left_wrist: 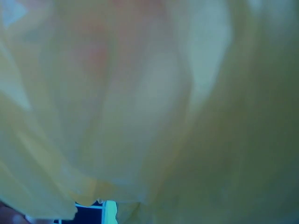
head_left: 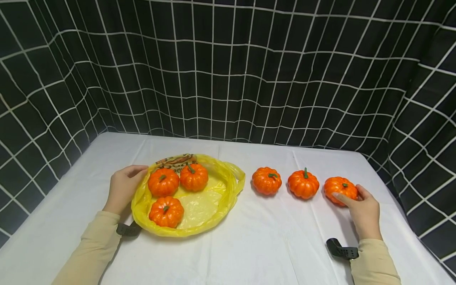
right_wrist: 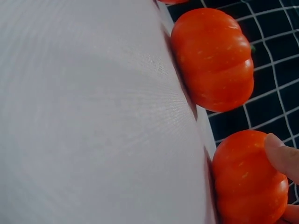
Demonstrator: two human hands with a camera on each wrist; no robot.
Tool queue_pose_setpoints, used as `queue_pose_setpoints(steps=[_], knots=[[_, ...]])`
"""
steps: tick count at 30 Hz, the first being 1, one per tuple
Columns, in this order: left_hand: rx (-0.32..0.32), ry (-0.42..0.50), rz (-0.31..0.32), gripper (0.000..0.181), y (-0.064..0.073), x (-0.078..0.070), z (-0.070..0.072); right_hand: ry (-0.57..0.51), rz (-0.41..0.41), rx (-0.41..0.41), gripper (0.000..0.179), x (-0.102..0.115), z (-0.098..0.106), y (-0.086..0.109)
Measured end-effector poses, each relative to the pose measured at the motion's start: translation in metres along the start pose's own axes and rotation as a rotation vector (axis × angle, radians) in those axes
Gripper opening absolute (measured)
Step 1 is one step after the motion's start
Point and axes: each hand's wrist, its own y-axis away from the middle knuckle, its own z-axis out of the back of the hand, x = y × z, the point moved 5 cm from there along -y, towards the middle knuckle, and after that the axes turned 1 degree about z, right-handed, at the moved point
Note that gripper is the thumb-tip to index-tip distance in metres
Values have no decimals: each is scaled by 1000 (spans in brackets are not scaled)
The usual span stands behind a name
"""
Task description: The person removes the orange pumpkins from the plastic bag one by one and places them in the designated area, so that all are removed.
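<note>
A yellow plastic bag (head_left: pixel 199 231) lies spread wide with its mouth up, and three small orange pumpkins (head_left: pixel 163 182) sit inside it. My left hand (head_left: pixel 124 186) pinches the bag's left rim; yellow film (left_wrist: pixel 140 116) fills nearly all of the left wrist view. On the right, my right hand (head_left: pixel 366 211) grips the rightmost pumpkin (head_left: pixel 340 190), thumb on the near side and fingers at its right. That pumpkin (right_wrist: pixel 250 182) rests on the table in the right wrist view, the thumb (right_wrist: pixel 282 156) against it.
Two more pumpkins, one in the middle (head_left: pixel 303 184) and one nearer the bag (head_left: pixel 266 181), stand in a row left of the gripped one. A white cloth (head_left: pixel 249 245) covers the table. Black curtains with a white grid (head_left: pixel 228 71) hang behind and at both sides.
</note>
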Motion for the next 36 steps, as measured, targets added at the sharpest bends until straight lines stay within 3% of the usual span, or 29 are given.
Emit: queue_pose_setpoints(steps=[9, 16, 20, 26, 30, 36], knots=[[-3, -2, -3, 36, 0, 0, 1, 81, 95, -76, 81, 23, 6, 13], [4, -1, -3, 35, -1, -3, -1, -29, 109, -110, 77, 57, 4, 40], [4, 5, -4, 34, -1, -4, 0, -54, 149, -74, 78, 76, -7, 55], [3, 4, -7, 34, -2, -2, 1, -23, 289, 7, 77, 104, -28, 81], [3, 6, -1, 35, -3, 0, 1, -40, 388, 84, 74, 121, -43, 99], [4, 20, 4, 35, -3, 1, 0, -57, 445, 238, 78, 130, -67, 117]])
